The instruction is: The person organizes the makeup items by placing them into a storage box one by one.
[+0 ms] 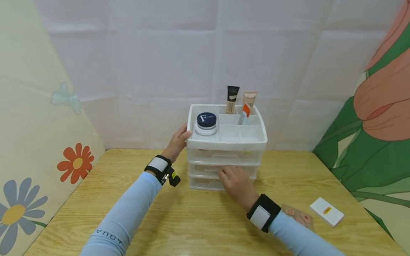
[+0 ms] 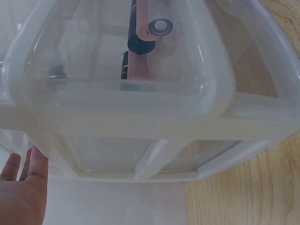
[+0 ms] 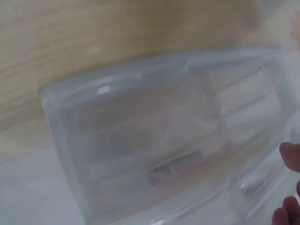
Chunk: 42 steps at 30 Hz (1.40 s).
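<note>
A white plastic drawer organizer (image 1: 227,146) with see-through drawers stands on the table. My left hand (image 1: 177,143) rests against its left side; in the left wrist view the fingers (image 2: 36,164) look fairly straight at the frame's edge. At the front, my right hand (image 1: 237,185) is at the middle drawer (image 1: 205,170), its fingers bent; whether they grip the pull is hidden. The right wrist view is blurred, with the thumb (image 3: 291,155) apart from the fingertips beside a clear drawer (image 3: 140,131). Pink and black tubes (image 2: 138,65) show through a drawer wall.
On the organizer's top are a dark-lidded round jar (image 1: 206,120), a black-and-beige tube (image 1: 232,100), a pink tube (image 1: 250,97) and an orange-capped tube (image 1: 245,112). A white box (image 1: 326,211) and a patterned flat packet (image 1: 299,216) lie right on the wooden table (image 1: 128,199).
</note>
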{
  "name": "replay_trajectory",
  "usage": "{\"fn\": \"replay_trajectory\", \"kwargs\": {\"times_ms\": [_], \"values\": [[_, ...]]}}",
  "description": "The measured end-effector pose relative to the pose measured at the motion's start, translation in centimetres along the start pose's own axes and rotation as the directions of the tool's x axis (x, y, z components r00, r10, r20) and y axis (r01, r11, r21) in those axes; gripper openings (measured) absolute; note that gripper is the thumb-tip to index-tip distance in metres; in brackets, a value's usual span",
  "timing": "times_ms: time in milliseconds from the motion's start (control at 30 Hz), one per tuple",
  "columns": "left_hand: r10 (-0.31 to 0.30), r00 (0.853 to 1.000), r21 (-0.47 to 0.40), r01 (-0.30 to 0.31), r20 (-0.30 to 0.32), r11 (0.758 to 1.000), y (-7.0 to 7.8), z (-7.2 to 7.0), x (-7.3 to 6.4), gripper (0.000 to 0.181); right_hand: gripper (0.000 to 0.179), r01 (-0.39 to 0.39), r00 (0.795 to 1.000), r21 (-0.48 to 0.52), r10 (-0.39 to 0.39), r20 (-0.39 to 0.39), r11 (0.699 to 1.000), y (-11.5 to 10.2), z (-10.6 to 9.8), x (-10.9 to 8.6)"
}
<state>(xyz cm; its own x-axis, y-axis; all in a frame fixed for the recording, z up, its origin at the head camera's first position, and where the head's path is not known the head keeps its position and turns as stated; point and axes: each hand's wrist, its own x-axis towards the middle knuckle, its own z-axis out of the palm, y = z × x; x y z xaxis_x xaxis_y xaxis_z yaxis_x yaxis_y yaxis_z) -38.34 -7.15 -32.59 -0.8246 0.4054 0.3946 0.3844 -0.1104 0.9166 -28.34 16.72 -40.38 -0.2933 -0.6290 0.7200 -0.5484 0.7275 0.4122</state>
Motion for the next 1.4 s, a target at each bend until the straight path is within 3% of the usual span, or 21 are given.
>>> {"fn": "replay_trajectory", "kwargs": {"times_ms": [167,300,567,900,1067,1400], "values": [[0.0,1.0,-0.006,-0.001,-0.013,1.0,0.2,-0.1,0.0,0.064,0.03,0.141,0.988,-0.062,-0.137,0.069,0.988,-0.8,0.8,-0.5],[-0.011,1.0,-0.013,0.011,-0.01,1.0,0.3,0.0,0.0,0.061,0.028,0.203,0.978,-0.095,-0.197,0.062,0.975,-1.0,1.7,-1.0],[-0.018,1.0,-0.012,0.018,0.025,1.0,0.1,-0.1,0.1,0.061,0.032,0.199,0.98,-0.122,-0.197,0.028,0.972,-1.1,2.8,-1.3],[0.007,1.0,0.014,-0.008,0.009,1.0,-0.2,-0.1,0.0,0.067,0.029,0.223,0.975,-0.141,-0.224,0.009,0.965,-1.0,3.4,-1.4],[0.009,1.0,0.007,-0.01,0.011,1.0,-0.3,-0.1,-0.1,0.067,0.037,0.221,0.975,-0.157,-0.22,0.024,0.963,-1.2,3.2,-1.7],[-0.003,1.0,0.008,0.003,0.012,1.0,0.0,-0.1,-0.1,0.063,0.038,0.156,0.987,-0.09,-0.152,0.043,0.984,-2.1,1.9,-1.6]]}}
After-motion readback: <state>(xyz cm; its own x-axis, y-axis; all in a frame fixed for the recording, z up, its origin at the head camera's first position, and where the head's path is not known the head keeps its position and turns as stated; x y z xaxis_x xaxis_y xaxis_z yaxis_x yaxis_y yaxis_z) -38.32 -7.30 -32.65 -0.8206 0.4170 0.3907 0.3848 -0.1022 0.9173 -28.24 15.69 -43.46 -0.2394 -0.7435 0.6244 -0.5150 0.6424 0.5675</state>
